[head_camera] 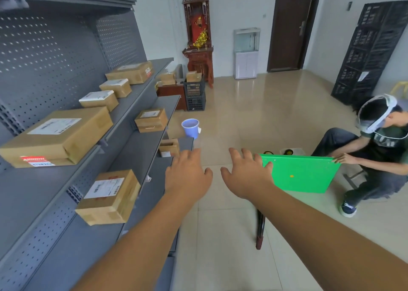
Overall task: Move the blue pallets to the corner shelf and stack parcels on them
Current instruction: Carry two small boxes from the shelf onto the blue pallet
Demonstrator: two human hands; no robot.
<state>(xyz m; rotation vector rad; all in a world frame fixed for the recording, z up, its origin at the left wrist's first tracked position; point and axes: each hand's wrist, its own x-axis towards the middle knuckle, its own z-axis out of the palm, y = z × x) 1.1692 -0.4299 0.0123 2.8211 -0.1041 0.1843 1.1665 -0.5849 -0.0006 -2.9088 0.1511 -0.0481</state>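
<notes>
Parcels (57, 136) flat, lengthwise along shelf (136, 151)

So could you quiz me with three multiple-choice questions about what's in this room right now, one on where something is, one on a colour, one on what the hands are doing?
1. Where does the small bucket stand?
A. on the floor by the end of the shelves
B. on the top shelf
C. on the seated person's lap

2. What colour is the flat board that the seated person holds on edge?
A. red
B. green
C. blue

3. What are the left hand and the right hand doing?
A. both gripping a parcel
B. both open and holding nothing
C. one holds the bucket

Answers:
1 A, it sits on the floor tiles past the shelf ends.
2 B, its face is bright green.
3 B, the fingers are spread in the air, with nothing in them.
</notes>
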